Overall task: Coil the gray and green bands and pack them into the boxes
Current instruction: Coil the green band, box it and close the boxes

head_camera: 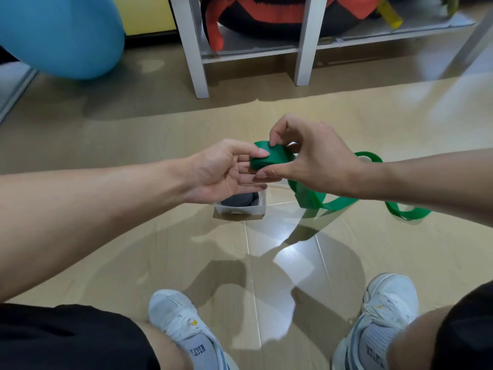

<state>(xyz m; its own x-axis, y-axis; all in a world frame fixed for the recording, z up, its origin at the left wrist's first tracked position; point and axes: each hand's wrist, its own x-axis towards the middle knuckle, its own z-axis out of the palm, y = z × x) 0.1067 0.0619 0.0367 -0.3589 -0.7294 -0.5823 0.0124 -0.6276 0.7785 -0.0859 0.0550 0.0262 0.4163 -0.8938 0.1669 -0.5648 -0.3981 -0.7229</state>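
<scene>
A partly coiled green band (272, 157) is held above the floor between both hands. My left hand (226, 169) pinches the coil's left side with thumb on top and fingers beneath. My right hand (306, 153) grips its right side, fingertips on top and thumb below. The loose tail of the band (336, 202) hangs down and loops across the floor to the right. Under my left hand a small clear box (241, 208) stands on the floor with a coiled gray band (237, 200) inside. A second box is partly hidden behind my right hand.
A white shelf frame (197, 57) stands ahead with a red and black object on its lower shelf. A large blue ball (61, 33) sits at the far left. My two white shoes (181, 324) are at the bottom on the glossy tiled floor.
</scene>
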